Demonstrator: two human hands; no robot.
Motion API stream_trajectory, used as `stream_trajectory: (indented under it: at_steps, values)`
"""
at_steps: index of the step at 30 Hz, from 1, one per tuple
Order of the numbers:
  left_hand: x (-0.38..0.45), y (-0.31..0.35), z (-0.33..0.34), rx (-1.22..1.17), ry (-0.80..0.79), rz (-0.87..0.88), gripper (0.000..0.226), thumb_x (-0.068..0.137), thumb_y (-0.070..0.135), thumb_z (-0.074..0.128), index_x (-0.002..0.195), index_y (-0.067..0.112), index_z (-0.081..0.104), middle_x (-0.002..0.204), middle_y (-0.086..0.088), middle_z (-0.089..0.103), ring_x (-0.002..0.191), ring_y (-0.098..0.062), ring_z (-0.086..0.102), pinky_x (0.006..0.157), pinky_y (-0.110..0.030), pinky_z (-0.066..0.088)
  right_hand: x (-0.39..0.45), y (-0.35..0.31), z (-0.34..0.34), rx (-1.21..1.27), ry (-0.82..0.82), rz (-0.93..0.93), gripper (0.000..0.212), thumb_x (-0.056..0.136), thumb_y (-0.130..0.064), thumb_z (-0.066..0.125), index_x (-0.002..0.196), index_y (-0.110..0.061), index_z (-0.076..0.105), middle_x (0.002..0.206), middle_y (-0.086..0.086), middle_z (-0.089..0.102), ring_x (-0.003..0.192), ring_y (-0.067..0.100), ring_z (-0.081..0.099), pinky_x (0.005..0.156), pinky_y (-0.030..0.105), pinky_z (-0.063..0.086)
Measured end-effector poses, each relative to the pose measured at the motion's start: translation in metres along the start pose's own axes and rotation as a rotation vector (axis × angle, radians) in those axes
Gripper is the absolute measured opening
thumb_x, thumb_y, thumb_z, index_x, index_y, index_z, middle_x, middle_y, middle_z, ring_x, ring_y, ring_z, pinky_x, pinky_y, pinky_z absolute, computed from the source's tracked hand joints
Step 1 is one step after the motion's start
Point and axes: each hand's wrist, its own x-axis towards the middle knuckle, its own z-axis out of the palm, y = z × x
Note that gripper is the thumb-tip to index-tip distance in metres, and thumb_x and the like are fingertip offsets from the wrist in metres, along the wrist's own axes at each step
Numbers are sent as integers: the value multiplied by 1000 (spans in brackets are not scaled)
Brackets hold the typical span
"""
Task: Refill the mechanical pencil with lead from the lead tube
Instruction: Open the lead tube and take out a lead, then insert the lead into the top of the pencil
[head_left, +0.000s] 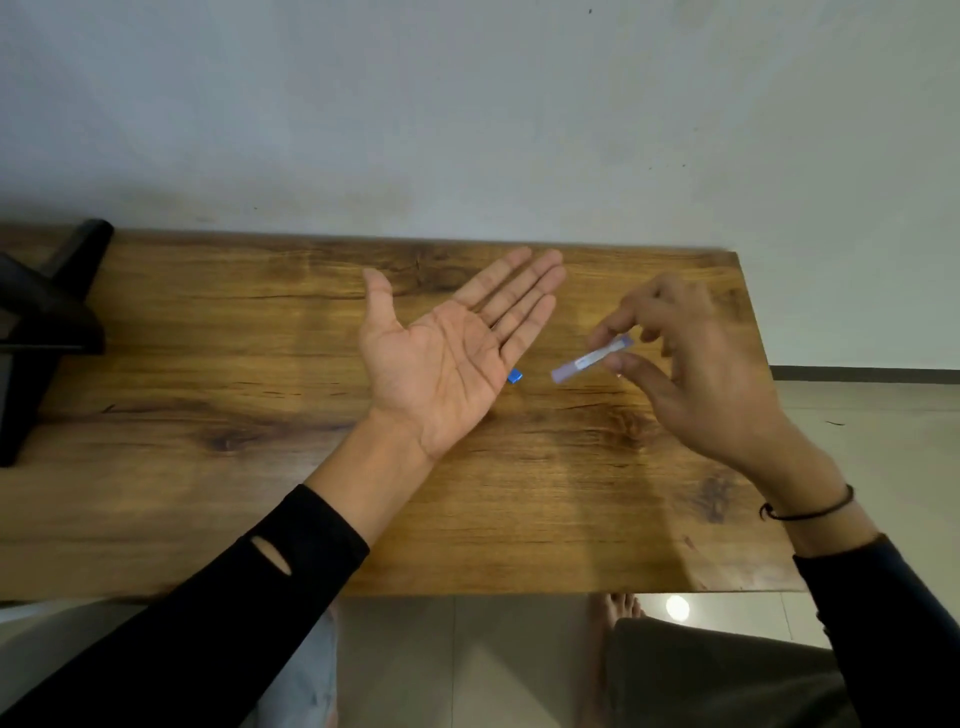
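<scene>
My left hand (447, 353) is held flat above the wooden table (208, 395), palm up, fingers spread, with nothing visible in it. My right hand (701, 374) pinches a small pale lead tube (589, 359) between thumb and fingers; the tube is tilted, its lower end pointing toward the left palm. A small blue piece (515, 375), perhaps the tube's cap, lies on the table just under the edge of my left hand. No mechanical pencil shows; my hands may hide it.
A black stand-like object (47, 322) sits on the table's far left. A pale wall rises behind the table. The table's right edge ends near my right hand, with tiled floor beyond. My knees and a bare foot (618, 613) are below the near edge.
</scene>
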Motion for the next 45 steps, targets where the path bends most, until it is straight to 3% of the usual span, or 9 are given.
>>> stream_trajectory:
  at_steps: [5,12,16,18,21,25,34,38,45]
  values:
    - [-1,5,-1,5,12,33,131,90,96,13,162,-10,36,167,-32,45,161,-40,41,132,-44,36,-2,-7,32,-43,-152,26,19,93,-10,80,106,-23,78,107,-2,54,104,25,44,93,42,39]
    - [-3,4,0,2,8,15,131,89,97,16,163,-10,35,167,-32,45,161,-40,41,132,-44,36,-4,-3,50,-165,-203,-4,19,94,-19,79,104,-33,72,102,-13,47,99,17,36,78,37,22]
    - [-3,2,0,1,11,-10,131,89,98,17,164,-9,34,168,-32,43,162,-39,39,132,-44,36,-3,-2,42,-149,-221,-7,23,94,-17,78,109,-33,70,106,-11,54,101,21,43,81,42,32]
    - [-2,1,0,7,15,-21,132,89,98,16,164,-9,34,168,-33,43,162,-39,39,132,-44,35,1,2,28,-65,-139,-59,19,94,-14,78,109,-25,72,104,-5,65,99,18,53,87,46,43]
    - [-2,-3,0,29,24,-36,132,89,98,16,163,-9,35,168,-32,43,162,-39,39,132,-44,35,5,0,6,47,147,-100,12,92,-7,75,103,-12,75,91,-11,66,87,-4,52,80,24,41]
    - [-3,-11,3,73,39,-58,131,89,98,17,162,-9,38,165,-32,47,160,-39,43,131,-44,36,7,-19,-1,60,281,-129,10,94,-9,74,103,-9,75,97,3,66,92,18,52,81,28,40]
    - [-10,-21,15,155,109,-70,126,90,97,20,156,-6,50,136,-22,71,114,-27,76,90,-32,65,8,-52,16,-199,85,-272,17,92,-12,72,106,-21,76,122,5,60,111,31,46,85,50,38]
    - [-13,-29,17,182,142,-90,116,92,95,24,141,-1,65,130,-19,74,119,-28,73,110,-40,57,10,-56,14,-247,0,-242,17,86,-16,71,101,-24,74,125,2,57,112,30,44,86,51,37]
    - [-15,-32,21,203,202,-138,109,93,94,22,127,2,70,116,-14,64,103,-24,62,97,-37,54,8,-62,13,-357,-92,-262,10,88,-22,69,96,-22,74,123,6,56,116,36,49,88,52,35]
